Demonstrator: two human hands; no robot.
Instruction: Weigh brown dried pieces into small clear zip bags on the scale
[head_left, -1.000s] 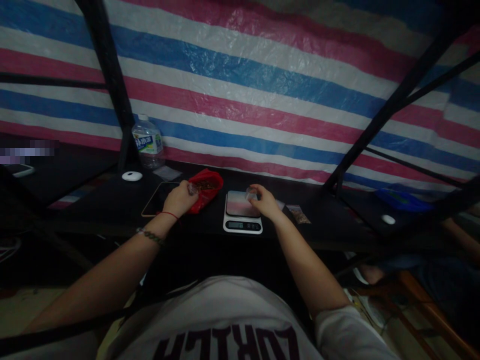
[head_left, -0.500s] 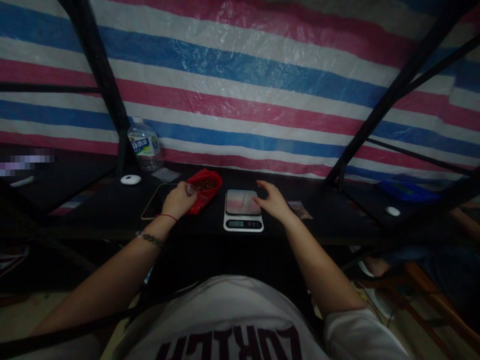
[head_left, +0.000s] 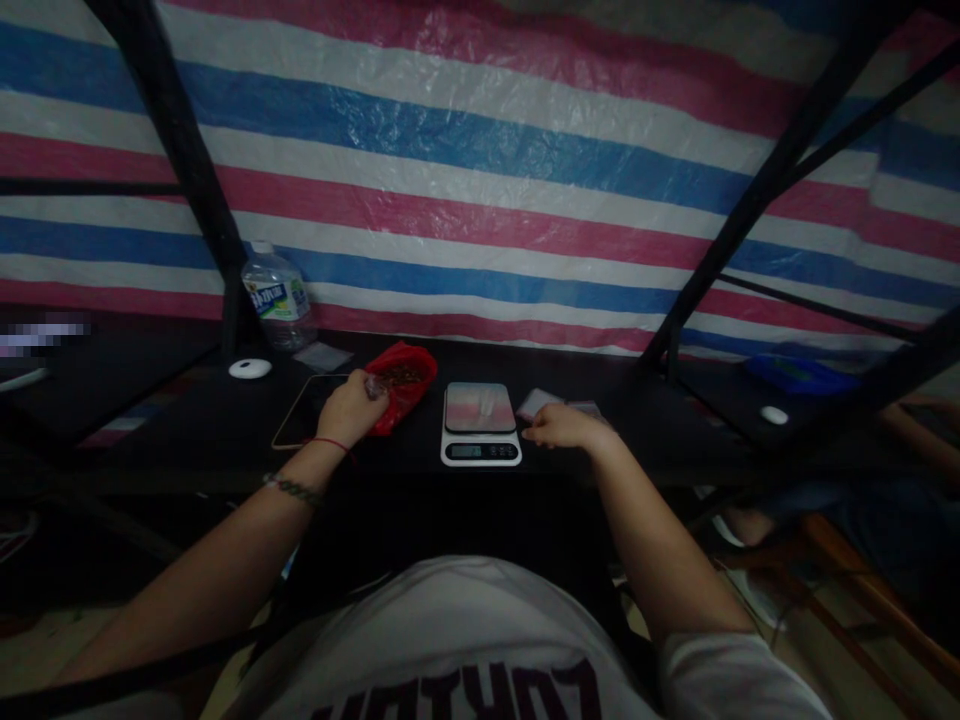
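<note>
A white kitchen scale (head_left: 480, 425) sits on the dark table (head_left: 187, 440) in front of me, with a small clear thing lying on its platform. My left hand (head_left: 349, 408) is closed at the near edge of a red bag (head_left: 401, 380) of brown bits, pinching something small that I cannot make out. My right hand (head_left: 562, 428) rests on the table just right of the scale, fingers curled and pointing left, beside small clear packets (head_left: 551, 405).
A water bottle (head_left: 276, 297) stands at the back left by a black post (head_left: 187, 190). A white round puck (head_left: 250, 368) and a tablet (head_left: 304, 422) lie left of the bag. A striped tarp hangs behind. Another person's arm (head_left: 919, 420) shows at far right.
My right hand set the small clear thing on the scale, then drew back to the table right of it. My left hand stayed at the red bag.
</note>
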